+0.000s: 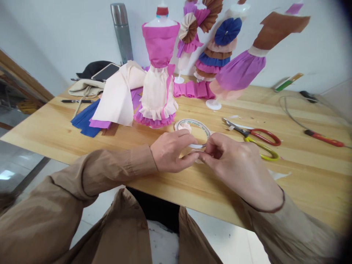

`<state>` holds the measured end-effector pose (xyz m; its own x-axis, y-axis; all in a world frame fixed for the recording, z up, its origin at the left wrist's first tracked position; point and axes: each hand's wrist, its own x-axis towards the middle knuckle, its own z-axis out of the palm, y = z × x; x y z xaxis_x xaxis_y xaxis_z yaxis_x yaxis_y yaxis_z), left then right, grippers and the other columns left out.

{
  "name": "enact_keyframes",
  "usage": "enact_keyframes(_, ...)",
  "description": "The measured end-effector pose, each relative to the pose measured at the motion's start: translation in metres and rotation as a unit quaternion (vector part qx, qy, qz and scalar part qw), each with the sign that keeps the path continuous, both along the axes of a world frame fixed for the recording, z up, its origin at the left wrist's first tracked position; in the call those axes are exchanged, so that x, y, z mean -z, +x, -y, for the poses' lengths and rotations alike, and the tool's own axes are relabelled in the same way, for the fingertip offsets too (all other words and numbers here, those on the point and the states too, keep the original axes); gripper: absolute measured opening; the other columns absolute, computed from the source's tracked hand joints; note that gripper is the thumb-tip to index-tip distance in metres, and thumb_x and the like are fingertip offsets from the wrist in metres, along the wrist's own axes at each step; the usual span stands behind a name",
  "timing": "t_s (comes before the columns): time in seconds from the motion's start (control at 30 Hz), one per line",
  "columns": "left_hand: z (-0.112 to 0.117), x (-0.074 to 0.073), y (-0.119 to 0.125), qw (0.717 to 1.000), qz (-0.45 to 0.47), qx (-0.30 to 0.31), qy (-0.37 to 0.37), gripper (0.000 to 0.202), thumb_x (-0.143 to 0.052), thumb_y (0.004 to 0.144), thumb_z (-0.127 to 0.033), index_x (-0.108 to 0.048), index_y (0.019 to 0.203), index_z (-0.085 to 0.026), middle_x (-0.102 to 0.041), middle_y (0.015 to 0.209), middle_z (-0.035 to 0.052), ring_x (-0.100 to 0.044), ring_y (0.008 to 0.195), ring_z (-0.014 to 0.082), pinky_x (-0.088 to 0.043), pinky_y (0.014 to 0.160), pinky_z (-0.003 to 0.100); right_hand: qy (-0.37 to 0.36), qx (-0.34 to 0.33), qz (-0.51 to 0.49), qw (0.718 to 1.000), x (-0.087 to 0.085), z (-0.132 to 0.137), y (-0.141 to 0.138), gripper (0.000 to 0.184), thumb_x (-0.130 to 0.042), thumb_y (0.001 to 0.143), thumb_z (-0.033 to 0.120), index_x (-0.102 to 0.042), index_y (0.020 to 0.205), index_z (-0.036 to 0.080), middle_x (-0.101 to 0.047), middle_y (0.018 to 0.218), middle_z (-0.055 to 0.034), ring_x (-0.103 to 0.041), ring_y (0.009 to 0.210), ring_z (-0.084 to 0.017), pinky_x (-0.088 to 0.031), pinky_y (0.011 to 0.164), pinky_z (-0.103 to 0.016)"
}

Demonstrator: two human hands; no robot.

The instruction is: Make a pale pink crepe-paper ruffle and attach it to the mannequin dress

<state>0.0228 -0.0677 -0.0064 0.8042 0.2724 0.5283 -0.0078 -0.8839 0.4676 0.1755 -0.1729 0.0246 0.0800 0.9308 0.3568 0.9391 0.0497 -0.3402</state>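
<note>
Over the front of the table, my left hand (176, 151) and my right hand (242, 167) meet with their fingertips almost touching. Both pinch a thin pale strip (202, 151), mostly covered by the fingers; its material is unclear. Just behind them a roll of tape (206, 129) with printed lettering lies flat, partly hidden by my fingers. A small pale pink pleated piece (184, 126) sits at the ring's left side, close to my left hand. Beyond the roll stands a small dress form (161, 46) in a magenta top and a cream ruffled skirt.
Scissors (246, 135) with red and yellow handles lie right of my hands, near a red-handled tool (324, 138) with a cord. Cream fabric (118, 99) and blue fabric (88, 119) are piled left. Other dressed forms (217, 55) and a flask (121, 35) stand along the wall.
</note>
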Motion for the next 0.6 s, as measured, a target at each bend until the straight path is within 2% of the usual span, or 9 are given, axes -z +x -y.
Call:
enact_keyframes(0.27,-0.0013,0.0030,0.0003,0.999,-0.003,0.011,0.033,0.020,-0.047,0.090,-0.028,-0.060,0.088,-0.013,-0.055,0.073,0.0025,-0.047,0.058,0.0099,-0.038,0.052,0.023,-0.003,-0.006,0.005,1.000,0.0012,0.0002,0.0000,0.021,-0.059,0.072,0.017,-0.042,0.062,0.023,-0.052,0.047,0.0046,-0.046,0.039,-0.011,-0.029,0.045,-0.025)
enact_keyframes(0.6,-0.0023,0.0056,0.0019,0.998,-0.010,0.012,0.053,0.021,-0.046,0.090,-0.028,-0.059,0.085,-0.014,-0.055,0.070,0.0024,-0.053,0.065,0.0142,-0.042,0.057,0.027,-0.002,0.004,0.042,0.999,0.0081,0.0004,0.0003,0.016,-0.059,0.073,0.018,-0.048,0.063,0.022,-0.055,0.049,0.0032,-0.049,0.041,-0.013,-0.030,0.046,-0.026)
